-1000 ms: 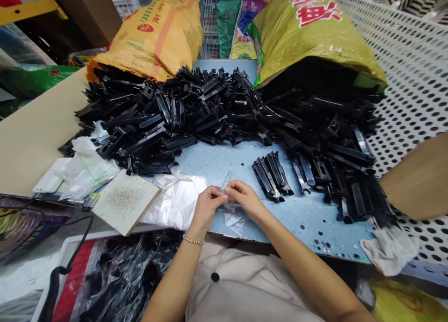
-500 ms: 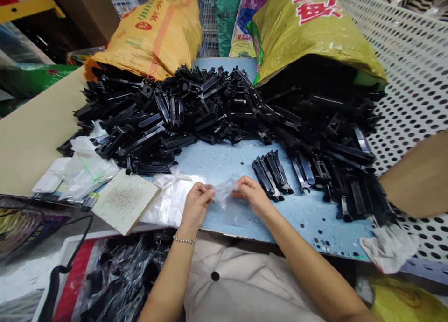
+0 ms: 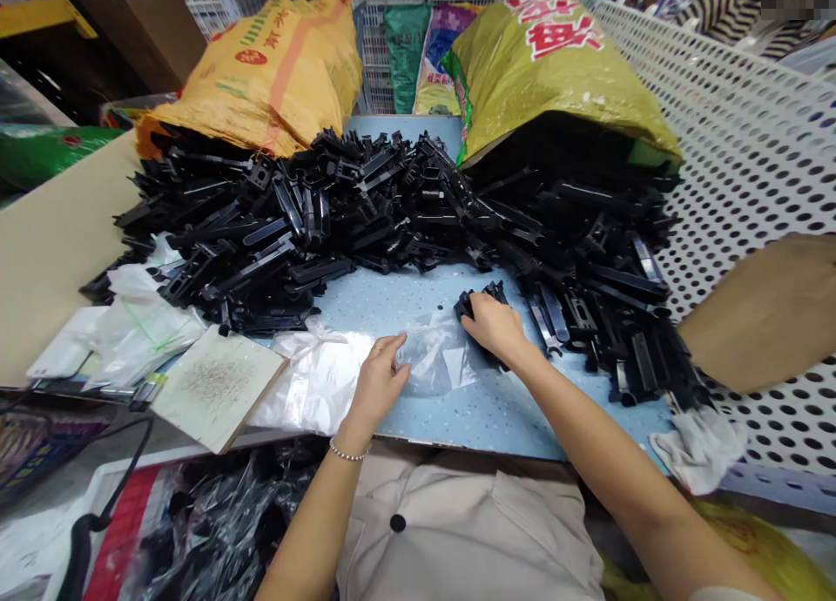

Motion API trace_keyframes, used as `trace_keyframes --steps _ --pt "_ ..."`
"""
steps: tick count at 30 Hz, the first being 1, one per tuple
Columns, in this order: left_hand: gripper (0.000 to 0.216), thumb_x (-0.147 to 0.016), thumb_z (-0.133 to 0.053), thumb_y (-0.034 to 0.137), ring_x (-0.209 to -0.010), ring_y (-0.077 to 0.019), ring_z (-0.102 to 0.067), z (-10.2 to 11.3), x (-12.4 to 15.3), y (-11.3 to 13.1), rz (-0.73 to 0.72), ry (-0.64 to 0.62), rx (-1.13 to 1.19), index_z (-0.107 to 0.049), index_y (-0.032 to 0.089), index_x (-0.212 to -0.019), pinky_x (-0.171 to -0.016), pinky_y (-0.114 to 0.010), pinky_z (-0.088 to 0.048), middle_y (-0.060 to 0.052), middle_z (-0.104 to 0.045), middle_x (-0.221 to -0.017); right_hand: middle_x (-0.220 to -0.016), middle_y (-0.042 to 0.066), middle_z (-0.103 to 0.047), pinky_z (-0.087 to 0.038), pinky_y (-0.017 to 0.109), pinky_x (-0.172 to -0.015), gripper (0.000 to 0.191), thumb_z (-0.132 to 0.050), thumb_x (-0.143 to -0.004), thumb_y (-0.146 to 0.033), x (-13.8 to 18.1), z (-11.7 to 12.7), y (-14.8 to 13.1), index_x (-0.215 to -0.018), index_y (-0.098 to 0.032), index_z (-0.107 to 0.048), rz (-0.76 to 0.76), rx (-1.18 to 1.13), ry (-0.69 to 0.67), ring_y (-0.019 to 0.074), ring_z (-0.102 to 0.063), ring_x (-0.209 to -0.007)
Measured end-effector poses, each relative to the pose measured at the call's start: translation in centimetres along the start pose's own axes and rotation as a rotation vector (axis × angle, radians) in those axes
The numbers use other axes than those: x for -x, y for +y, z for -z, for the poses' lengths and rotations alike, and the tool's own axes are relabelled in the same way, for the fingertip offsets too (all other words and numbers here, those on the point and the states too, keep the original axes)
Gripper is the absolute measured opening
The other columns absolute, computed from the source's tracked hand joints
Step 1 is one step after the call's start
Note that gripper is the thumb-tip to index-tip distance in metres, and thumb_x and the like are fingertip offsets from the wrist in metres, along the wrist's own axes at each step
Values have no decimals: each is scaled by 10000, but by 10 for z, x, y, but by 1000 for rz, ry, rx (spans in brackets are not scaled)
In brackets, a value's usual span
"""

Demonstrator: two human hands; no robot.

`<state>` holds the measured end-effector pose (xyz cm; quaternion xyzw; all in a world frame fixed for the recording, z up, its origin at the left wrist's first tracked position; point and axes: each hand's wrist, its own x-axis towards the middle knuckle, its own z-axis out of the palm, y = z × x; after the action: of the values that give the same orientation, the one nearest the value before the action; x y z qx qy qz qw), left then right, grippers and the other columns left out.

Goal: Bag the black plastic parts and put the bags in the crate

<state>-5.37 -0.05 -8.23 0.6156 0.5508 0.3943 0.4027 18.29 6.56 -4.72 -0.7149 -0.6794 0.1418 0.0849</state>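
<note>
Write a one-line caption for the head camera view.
Left hand at a clear plastic bag, right hand on black plastic parts, before a large heap of them.

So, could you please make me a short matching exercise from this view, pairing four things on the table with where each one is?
Things:
1. Beaded metal bracelet
2. Crumpled white cloth
3. Speckled square board
4. Right hand

Places:
A. On a small stack of black plastic parts
B. Around the wrist of the left hand
C. At the blue table's near right corner
D. Beside the white plastic bag

Pairs: 1-B, 2-C, 3-D, 4-A
</note>
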Motion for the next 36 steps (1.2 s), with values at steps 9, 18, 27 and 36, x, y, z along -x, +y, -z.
trace_keyframes --steps 9,18,27,36 --pt "527 -676 -686 119 -613 -57 -509 -16 -10 22 42 -42 170 -641 234 -1188 -613 -233 -488 -79 -528 -1229 -880 4 -609 -534 335 -614 360 -648 -827 -462 63 48 -12 -1063 -278 -448 193 -1141 375 160 -609 -661" --pt "736 -727 -639 91 -666 -71 -545 -22 1 49 -34 -65 203 -460 301 -1409 -675 -257 -517 -115 -404 -1427 -937 60 -602 -532 361 -722 269 -625 -851 -369 73 -15 -24 -1046 -245 -487 226 -733 318 218 -623 -816" --pt "569 -711 -747 202 -623 -78 -535 2 14 57 -21 -19 206 -628 275 -1262 -620 -231 -511 -77 -596 -1170 -1013 120 -617 -514 377 -793 217 -405 -949 -175 82 -36 -41 -1051 -214 -592 679 -317 182 242 -583 -930" --pt "285 -591 -820 367 -657 -185 -613 119 95 87 427 190 77 -774 241 -842 -607 -278 -532 -38 -679 -708 -1089 137 -633 -489 438 -896 302 -438 -936 -289 27 -3 1 -1162 -191 -613 331 -244 198 274 -597 -995"
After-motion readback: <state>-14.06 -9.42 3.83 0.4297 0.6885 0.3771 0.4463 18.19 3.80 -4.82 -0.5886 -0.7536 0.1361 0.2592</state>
